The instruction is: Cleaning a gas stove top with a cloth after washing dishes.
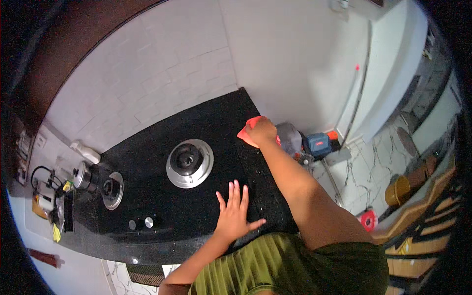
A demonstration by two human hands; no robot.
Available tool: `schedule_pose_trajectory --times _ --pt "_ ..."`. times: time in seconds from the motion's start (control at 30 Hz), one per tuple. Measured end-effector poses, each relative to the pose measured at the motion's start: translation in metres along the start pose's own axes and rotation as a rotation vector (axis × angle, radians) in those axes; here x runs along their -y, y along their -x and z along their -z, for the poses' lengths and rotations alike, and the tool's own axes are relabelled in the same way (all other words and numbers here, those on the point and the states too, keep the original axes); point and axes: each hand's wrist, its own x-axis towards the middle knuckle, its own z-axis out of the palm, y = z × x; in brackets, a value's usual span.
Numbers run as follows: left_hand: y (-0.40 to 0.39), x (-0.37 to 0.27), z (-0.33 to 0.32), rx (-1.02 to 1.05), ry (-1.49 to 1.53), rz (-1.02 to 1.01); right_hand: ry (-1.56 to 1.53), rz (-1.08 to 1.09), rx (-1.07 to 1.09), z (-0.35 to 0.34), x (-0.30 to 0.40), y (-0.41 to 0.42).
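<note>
My right hand [264,129] grips a bunched coral-red cloth [250,132] at the right edge of the black countertop, near the wall. Flat on the black glass cooktop [155,184] rests my left hand [233,215], its fingers spread and nothing in it. Ahead and left of that hand is a gas burner [190,163] with a silver ring and dark cap. A second burner [112,191] sits farther left. Two round control knobs [149,222] are near the cooktop's front edge.
A lidded pot [82,176] and a white bottle [85,152] stand at the far left, by a sink area with a faucet [42,173]. Beyond the counter's right edge are a grey bag-like object [289,139] and a blue case [318,143] with orange parts. A tiled wall [166,66] rises behind.
</note>
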Motion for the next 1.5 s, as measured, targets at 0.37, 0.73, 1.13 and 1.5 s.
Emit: schedule_pose_trajectory --times 0.37,0.73,1.13,1.5 --pt "0.004 -0.001 -0.005 -0.071 -0.039 -0.105 0.034 -0.031 0.013 0.095 -0.08 0.219" --pt "0.008 0.012 -0.025 -0.191 0.051 -0.078 0.273 0.119 -0.229 0.093 -0.106 0.316" --pt "0.009 0.004 -0.011 -0.107 -0.019 -0.043 0.216 0.193 -0.018 0.017 -0.026 0.105" --pt "0.006 0.01 -0.01 -0.007 0.008 0.14 0.18 0.299 -0.031 -0.053 0.055 -0.081"
